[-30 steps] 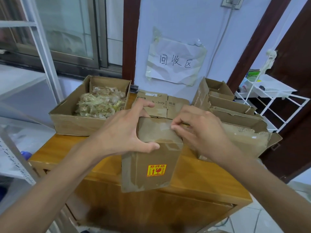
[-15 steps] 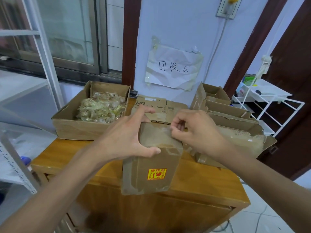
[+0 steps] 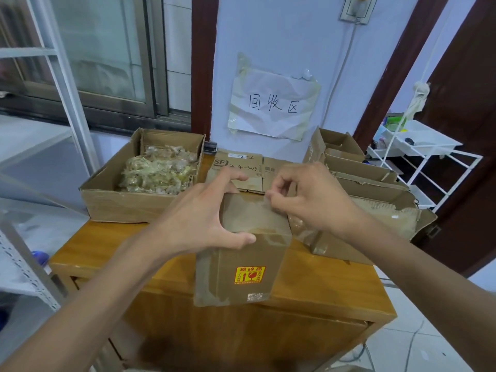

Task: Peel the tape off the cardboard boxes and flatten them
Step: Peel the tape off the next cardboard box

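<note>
Between left hand (image 3: 198, 221) and right hand (image 3: 308, 200), taped box (image 3: 241, 253).

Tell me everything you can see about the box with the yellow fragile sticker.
The brown cardboard box stands upright at the wooden table's front edge, closed and wrapped in glossy clear tape, with a yellow-and-red sticker on its front. The left hand grips its top; the right hand pinches at the tape on its far top edge.

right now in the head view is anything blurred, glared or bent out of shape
Head view: wide-angle bending curves the white shelf frame at left and the dark brown door frame at right; soft daylight, no hard shadows; clear tape on the upright brown cardboard box shows a dull sheen near the right hand; the left hand and the handwritten paper sign look sharp.
</note>
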`<act>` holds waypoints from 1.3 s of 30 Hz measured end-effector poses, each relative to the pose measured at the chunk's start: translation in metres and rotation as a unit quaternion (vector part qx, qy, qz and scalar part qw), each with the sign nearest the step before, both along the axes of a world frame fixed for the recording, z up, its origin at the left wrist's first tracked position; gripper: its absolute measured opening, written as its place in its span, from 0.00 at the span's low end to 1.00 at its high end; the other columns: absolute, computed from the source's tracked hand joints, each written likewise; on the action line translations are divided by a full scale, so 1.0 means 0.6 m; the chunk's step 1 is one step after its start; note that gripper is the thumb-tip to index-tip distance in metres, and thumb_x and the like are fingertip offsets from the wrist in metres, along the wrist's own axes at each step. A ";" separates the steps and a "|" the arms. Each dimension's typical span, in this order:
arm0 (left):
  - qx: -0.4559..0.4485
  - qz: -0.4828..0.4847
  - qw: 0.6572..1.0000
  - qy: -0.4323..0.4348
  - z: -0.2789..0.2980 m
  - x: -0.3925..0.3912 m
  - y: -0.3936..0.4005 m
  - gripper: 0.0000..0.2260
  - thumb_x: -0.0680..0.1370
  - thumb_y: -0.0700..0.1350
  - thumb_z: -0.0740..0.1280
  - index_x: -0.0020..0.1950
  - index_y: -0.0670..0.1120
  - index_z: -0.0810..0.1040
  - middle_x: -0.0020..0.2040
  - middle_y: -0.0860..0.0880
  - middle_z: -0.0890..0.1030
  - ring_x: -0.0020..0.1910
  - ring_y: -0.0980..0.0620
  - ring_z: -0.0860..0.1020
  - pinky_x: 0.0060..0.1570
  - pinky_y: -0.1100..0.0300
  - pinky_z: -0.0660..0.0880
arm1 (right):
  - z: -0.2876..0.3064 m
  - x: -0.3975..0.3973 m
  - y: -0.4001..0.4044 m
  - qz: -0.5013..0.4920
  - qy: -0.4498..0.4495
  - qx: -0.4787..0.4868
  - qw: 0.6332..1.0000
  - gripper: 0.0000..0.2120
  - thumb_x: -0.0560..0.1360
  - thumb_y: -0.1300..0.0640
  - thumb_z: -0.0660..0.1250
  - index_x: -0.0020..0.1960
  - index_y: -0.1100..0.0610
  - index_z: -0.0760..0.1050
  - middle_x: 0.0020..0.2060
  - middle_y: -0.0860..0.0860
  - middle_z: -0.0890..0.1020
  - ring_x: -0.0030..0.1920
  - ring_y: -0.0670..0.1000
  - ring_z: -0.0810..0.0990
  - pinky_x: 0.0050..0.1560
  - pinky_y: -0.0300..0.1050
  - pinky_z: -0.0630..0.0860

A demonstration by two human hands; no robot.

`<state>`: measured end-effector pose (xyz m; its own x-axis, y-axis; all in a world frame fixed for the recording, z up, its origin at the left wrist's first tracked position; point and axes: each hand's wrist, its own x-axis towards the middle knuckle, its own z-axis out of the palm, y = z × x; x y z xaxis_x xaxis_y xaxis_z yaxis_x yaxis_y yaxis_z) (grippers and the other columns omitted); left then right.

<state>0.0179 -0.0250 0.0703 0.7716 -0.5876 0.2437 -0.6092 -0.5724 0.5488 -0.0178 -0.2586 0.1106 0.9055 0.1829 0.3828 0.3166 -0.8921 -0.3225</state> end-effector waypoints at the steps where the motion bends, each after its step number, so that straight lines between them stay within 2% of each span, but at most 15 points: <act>1: 0.000 0.000 1.000 0.002 -0.001 0.000 0.000 0.44 0.60 0.72 0.71 0.72 0.67 0.57 0.66 0.59 0.74 0.62 0.52 0.76 0.60 0.49 0.74 | -0.004 0.000 -0.004 -0.015 0.017 0.059 0.998 0.09 0.76 0.53 0.75 0.37 0.50 0.81 0.33 0.44 0.84 0.33 0.40 0.79 0.37 0.42 0.76; 3: -0.004 0.001 1.000 0.007 -0.004 0.000 0.001 0.42 0.59 0.72 0.70 0.71 0.68 0.59 0.66 0.60 0.74 0.62 0.53 0.75 0.59 0.50 0.74 | -0.013 -0.004 -0.013 -0.033 0.046 0.164 0.985 0.09 0.77 0.57 0.75 0.38 0.56 0.83 0.33 0.49 0.85 0.30 0.40 0.77 0.37 0.38 0.76; 5: -0.005 0.001 1.000 0.012 -0.004 0.000 0.001 0.42 0.59 0.72 0.70 0.71 0.69 0.60 0.65 0.62 0.74 0.60 0.55 0.74 0.56 0.53 0.72 | -0.023 -0.011 -0.020 -0.055 0.052 0.258 0.963 0.11 0.78 0.57 0.74 0.39 0.61 0.83 0.35 0.54 0.85 0.33 0.43 0.78 0.40 0.39 0.77; 9: 0.006 -0.003 1.000 0.007 -0.006 0.004 0.002 0.40 0.59 0.73 0.69 0.70 0.69 0.64 0.66 0.65 0.73 0.62 0.57 0.73 0.58 0.53 0.70 | -0.041 -0.035 -0.023 -0.107 0.045 0.363 0.924 0.12 0.79 0.59 0.71 0.37 0.59 0.82 0.37 0.54 0.85 0.40 0.46 0.81 0.45 0.34 0.77; 13: 0.009 -0.009 1.000 -0.008 -0.009 0.005 0.001 0.39 0.59 0.74 0.68 0.69 0.67 0.71 0.65 0.67 0.75 0.64 0.59 0.74 0.64 0.50 0.73 | -0.071 -0.063 -0.023 -0.167 -0.003 0.426 0.889 0.10 0.78 0.57 0.69 0.39 0.57 0.82 0.38 0.61 0.83 0.39 0.53 0.75 0.43 0.52 0.74; 17: 0.001 -0.013 1.000 -0.011 -0.010 0.004 0.001 0.38 0.60 0.74 0.70 0.69 0.68 0.71 0.64 0.68 0.75 0.63 0.59 0.74 0.63 0.48 0.74 | -0.081 -0.076 -0.004 -0.148 -0.048 0.471 0.868 0.08 0.76 0.48 0.67 0.49 0.51 0.81 0.48 0.52 0.86 0.50 0.51 0.84 0.51 0.55 0.80; 19: -0.001 -0.017 1.000 -0.016 -0.010 0.001 0.001 0.37 0.60 0.73 0.71 0.68 0.68 0.71 0.62 0.68 0.75 0.62 0.61 0.74 0.63 0.48 0.74 | -0.065 -0.074 0.002 -0.127 -0.046 0.435 0.890 0.14 0.77 0.41 0.66 0.57 0.48 0.79 0.53 0.45 0.85 0.55 0.44 0.83 0.55 0.48 0.79; 21: -0.002 -0.021 1.000 -0.022 -0.010 -0.005 0.001 0.37 0.60 0.73 0.71 0.68 0.67 0.71 0.61 0.68 0.75 0.61 0.63 0.74 0.62 0.49 0.74 | -0.038 -0.067 0.005 -0.137 0.016 0.319 0.938 0.22 0.78 0.31 0.65 0.63 0.44 0.76 0.54 0.40 0.83 0.54 0.37 0.81 0.53 0.43 0.77; 23: -0.003 -0.022 0.999 -0.031 -0.010 -0.012 0.003 0.37 0.60 0.73 0.71 0.68 0.67 0.71 0.62 0.67 0.75 0.60 0.64 0.74 0.61 0.50 0.74 | -0.019 -0.061 0.004 -0.152 0.082 0.156 0.973 0.28 0.71 0.23 0.63 0.60 0.42 0.77 0.48 0.39 0.84 0.48 0.37 0.82 0.50 0.45 0.81; 25: -0.002 -0.027 0.999 -0.043 -0.012 -0.021 0.008 0.37 0.60 0.74 0.71 0.68 0.68 0.70 0.62 0.68 0.74 0.60 0.64 0.74 0.59 0.53 0.75 | -0.010 -0.061 0.000 -0.156 0.117 0.078 0.978 0.26 0.70 0.23 0.65 0.51 0.44 0.78 0.37 0.44 0.85 0.38 0.42 0.84 0.44 0.52 0.84; 27: -0.002 -0.036 0.998 -0.057 -0.013 -0.030 0.013 0.37 0.60 0.74 0.71 0.68 0.68 0.69 0.60 0.69 0.73 0.59 0.66 0.73 0.56 0.57 0.74 | -0.010 -0.066 -0.013 -0.135 0.121 0.080 0.980 0.20 0.73 0.30 0.70 0.44 0.47 0.78 0.32 0.45 0.84 0.33 0.45 0.83 0.40 0.52 0.84; 30: -0.003 -0.049 0.997 -0.066 -0.017 -0.040 0.022 0.37 0.61 0.73 0.72 0.68 0.68 0.69 0.58 0.70 0.72 0.58 0.67 0.72 0.50 0.62 0.71 | -0.007 -0.086 -0.031 -0.048 0.172 0.215 0.960 0.15 0.77 0.45 0.75 0.40 0.55 0.79 0.31 0.45 0.83 0.32 0.44 0.79 0.35 0.44 0.76; 33: -0.001 -0.057 0.996 -0.072 -0.018 -0.046 0.029 0.37 0.61 0.72 0.73 0.68 0.67 0.71 0.57 0.71 0.70 0.58 0.67 0.72 0.47 0.65 0.69 | -0.020 -0.103 -0.041 0.014 0.203 0.308 0.929 0.11 0.78 0.52 0.74 0.41 0.57 0.79 0.34 0.47 0.84 0.37 0.45 0.81 0.41 0.38 0.76; 37: 0.005 -0.067 0.993 -0.095 -0.017 -0.055 0.027 0.37 0.62 0.72 0.73 0.69 0.65 0.72 0.57 0.71 0.70 0.58 0.69 0.72 0.47 0.67 0.69 | -0.039 -0.119 -0.042 0.005 0.117 0.242 0.963 0.05 0.77 0.51 0.76 0.48 0.50 0.80 0.43 0.46 0.84 0.46 0.46 0.84 0.48 0.47 0.83; 39: 0.010 -0.068 0.992 -0.103 -0.017 -0.058 0.026 0.37 0.63 0.73 0.72 0.69 0.64 0.71 0.56 0.69 0.71 0.56 0.67 0.72 0.46 0.64 0.71 | -0.037 -0.127 -0.038 -0.015 0.036 0.119 0.992 0.04 0.77 0.46 0.74 0.51 0.43 0.81 0.50 0.41 0.81 0.53 0.45 0.82 0.47 0.45 0.81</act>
<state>-0.0168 -0.0096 0.0600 0.6192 -0.6901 0.3747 -0.7801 -0.4863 0.3935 -0.0938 -0.2812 0.0887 0.9359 0.0682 0.3457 0.2598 -0.7964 -0.5462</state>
